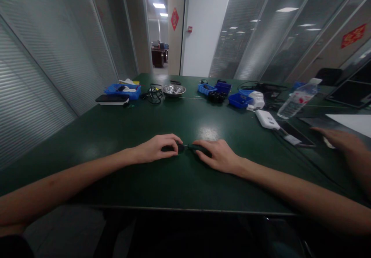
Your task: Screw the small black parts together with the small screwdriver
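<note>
On the green table, my left hand [162, 148] curls its thumb and fingers round a small dark object [181, 149], mostly covered, whose kind I cannot make out. My right hand [218, 155] grips what looks like a screwdriver [199, 148] by its dark handle. Its thin metal shaft points left and reaches the dark object; whether the tip touches it is too blurred to tell. Both hands rest low, close together, near the table's front edge.
Across the green table [139, 180] stand a blue tray [124, 92], cables [155, 94], a metal bowl [174, 90] and blue bins [240, 100]. To the right are a white power bank [266, 119], a phone [295, 133], a water bottle [300, 98] and another person's hand [339, 138].
</note>
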A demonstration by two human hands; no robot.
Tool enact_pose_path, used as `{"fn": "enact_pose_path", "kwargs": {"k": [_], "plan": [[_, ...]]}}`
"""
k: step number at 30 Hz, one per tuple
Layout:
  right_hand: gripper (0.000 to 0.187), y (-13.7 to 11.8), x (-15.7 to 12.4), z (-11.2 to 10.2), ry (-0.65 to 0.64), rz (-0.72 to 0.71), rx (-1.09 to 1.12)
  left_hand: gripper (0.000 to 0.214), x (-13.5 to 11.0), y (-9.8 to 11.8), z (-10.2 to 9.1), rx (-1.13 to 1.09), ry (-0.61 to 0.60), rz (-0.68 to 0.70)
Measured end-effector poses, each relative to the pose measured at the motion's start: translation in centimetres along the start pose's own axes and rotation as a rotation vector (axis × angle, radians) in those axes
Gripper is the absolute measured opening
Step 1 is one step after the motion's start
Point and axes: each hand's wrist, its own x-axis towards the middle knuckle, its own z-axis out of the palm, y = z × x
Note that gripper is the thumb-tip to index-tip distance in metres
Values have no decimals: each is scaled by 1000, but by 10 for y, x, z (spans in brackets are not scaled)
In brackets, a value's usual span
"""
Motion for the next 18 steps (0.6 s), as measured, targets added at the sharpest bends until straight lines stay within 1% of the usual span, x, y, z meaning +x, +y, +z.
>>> {"fn": "enact_pose_path", "kwargs": {"k": [4,7,9,12,15,18], "plan": [[39,2,0,-1,-2,7,10,9,-1,-8,-4,30,23,10],[39,4,-1,-3,-6,11,21,11,-8,-20,-18,91,55,-27],[39,3,0,-4,-9,10,25,15,-17,-32,-35,160,91,-88],[38,2,1,-5,-8,7,30,21,-43,-58,-72,285,180,-198],[39,2,1,-4,-5,2,40,33,-84,-88,-112,426,251,-316],[39,2,1,-3,-8,3,39,45,-128,-117,-141,553,273,-427]]}}
